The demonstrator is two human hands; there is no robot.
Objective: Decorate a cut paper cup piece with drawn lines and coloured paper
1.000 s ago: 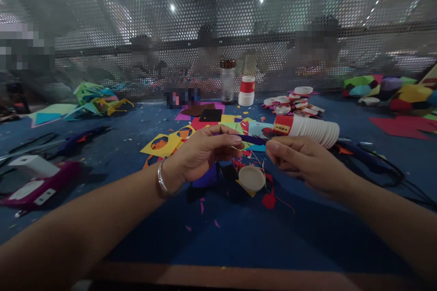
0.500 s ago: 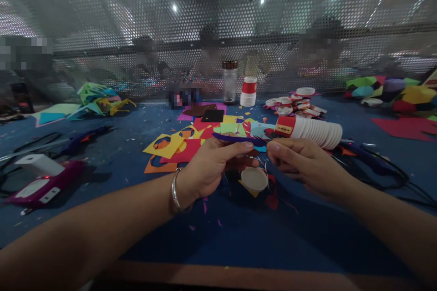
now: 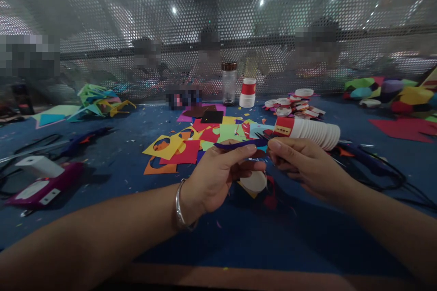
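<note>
My left hand (image 3: 221, 170), a silver bangle on its wrist, pinches a dark purple strip (image 3: 235, 145), paper by its look, between thumb and fingers. My right hand (image 3: 300, 161) is closed at the strip's right end; its fingers hide most of what they grip, and a thin dark tip sticks out above them. Below the hands a pale round disc (image 3: 254, 182) lies on the blue table, partly behind my left fingers. Coloured paper pieces, among them a yellow sheet with cut-out holes (image 3: 162, 145), spread beyond my left hand.
A stack of white cups (image 3: 312, 132) lies beyond my right hand. Farther back stand a glass jar (image 3: 229, 85) and upright cups (image 3: 247, 93). Glue guns with cables lie left (image 3: 85, 140) and right (image 3: 372, 160). A magenta power strip (image 3: 48, 191) is at left.
My left hand has shifted slightly right with the purple strip, which now sits a little lower. The left fingers cover more of the pale disc. My right hand has hardly moved.
</note>
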